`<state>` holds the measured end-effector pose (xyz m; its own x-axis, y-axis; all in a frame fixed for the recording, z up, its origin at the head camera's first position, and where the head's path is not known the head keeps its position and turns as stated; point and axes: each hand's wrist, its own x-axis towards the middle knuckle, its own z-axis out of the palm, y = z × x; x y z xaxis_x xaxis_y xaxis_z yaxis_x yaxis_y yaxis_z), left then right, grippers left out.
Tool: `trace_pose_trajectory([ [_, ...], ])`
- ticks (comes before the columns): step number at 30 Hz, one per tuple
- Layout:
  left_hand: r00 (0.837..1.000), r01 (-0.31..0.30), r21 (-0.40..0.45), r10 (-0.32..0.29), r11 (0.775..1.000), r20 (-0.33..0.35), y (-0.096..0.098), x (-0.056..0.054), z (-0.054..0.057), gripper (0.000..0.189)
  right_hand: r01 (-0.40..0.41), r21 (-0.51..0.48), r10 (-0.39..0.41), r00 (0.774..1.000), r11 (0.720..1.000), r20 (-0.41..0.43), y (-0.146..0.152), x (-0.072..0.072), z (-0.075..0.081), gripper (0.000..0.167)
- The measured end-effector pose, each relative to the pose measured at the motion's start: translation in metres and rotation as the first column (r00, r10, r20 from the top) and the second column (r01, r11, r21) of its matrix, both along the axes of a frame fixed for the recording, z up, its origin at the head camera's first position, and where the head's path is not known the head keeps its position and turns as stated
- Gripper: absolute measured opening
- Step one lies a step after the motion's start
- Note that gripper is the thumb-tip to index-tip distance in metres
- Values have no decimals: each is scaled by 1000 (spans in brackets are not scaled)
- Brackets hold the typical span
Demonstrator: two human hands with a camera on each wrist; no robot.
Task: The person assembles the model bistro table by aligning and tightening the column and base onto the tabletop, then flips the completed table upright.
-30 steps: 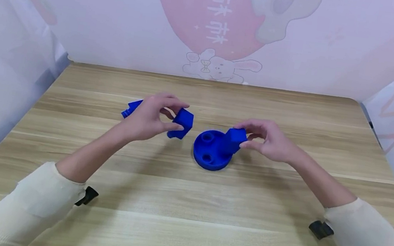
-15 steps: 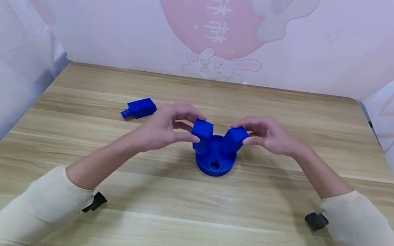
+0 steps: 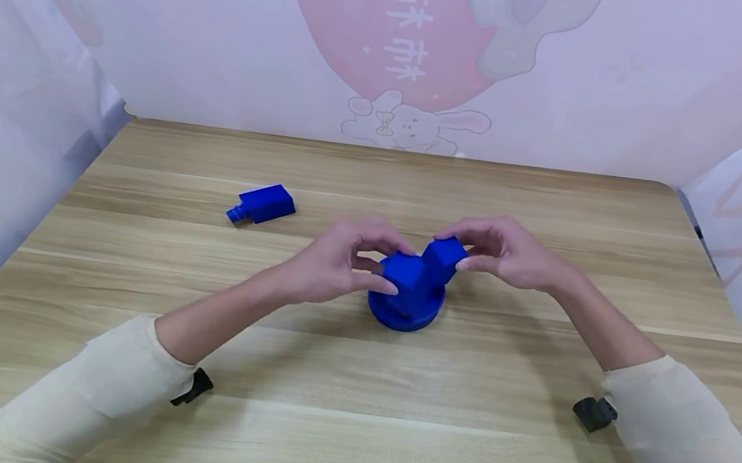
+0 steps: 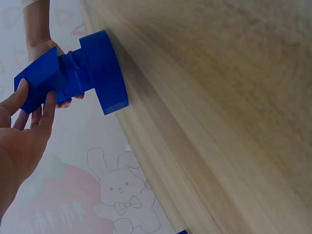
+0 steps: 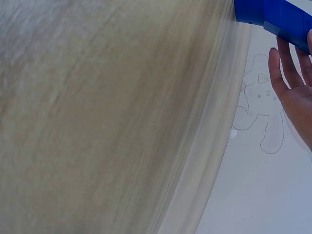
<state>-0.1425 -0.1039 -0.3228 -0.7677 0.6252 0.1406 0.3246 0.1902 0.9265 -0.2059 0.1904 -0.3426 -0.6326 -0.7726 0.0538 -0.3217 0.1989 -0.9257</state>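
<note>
A round blue base (image 3: 401, 321) with a raised rim sits on the table; its sockets are covered from above by the blocks. My left hand (image 3: 342, 263) pinches a blue angular block (image 3: 403, 273) over the base's near side. In the left wrist view this block (image 4: 41, 78) leans, and a threaded neck shows between the blocks and the base (image 4: 106, 73); which block it belongs to is hard to tell. With thumb and fingers, my right hand (image 3: 508, 256) grips a second blue block (image 3: 445, 253), which stands slanted at the base's far right.
Another blue block (image 3: 269, 204) with a threaded neck lies on its side on the wooden table (image 3: 347, 416), back left. A pale printed panel (image 3: 228, 33) rises behind the table's far edge. Black devices (image 3: 595, 414) are worn under both sleeves.
The left hand has carried its block rightward to the base, then toward its near side. The base has shifted slightly right and nearer. The right hand keeps holding its block, nearly still lately.
</note>
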Motion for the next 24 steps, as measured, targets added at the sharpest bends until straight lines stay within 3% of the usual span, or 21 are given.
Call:
trace_pose_trajectory([
  [4, 997, 57, -54, -59, 997, -44, 4, 0, -5, 38, -3, 1, 3, 1000, 1000, 7, 0, 0, 0, 38],
  [7, 996, 65, -85, -69, 994, -52, 7, 0, -7, 40, -7, -2, 7, 1000, 1000, 13, 0, 0, 0, 38],
  [11, 1000, -10, -115, 9, 993, -4, 13, 2, -6, 49, -6, -1, 6, 1000, 1000, 20, 0, 1, 0, 37],
  [16, 991, -99, -122, 109, 988, 77, 18, 5, -5, 48, -3, 9, 3, 1000, 1000, 17, 0, 1, 1, 38],
  [20, 984, -122, -94, 133, 988, 119, 18, 6, -5, 41, -2, 3, 2, 1000, 1000, 15, 1, 2, 0, 38],
  [24, 991, -104, -77, 110, 992, 81, 15, 5, -4, 38, -7, -12, 7, 1000, 1000, 11, 1, 1, 0, 38],
])
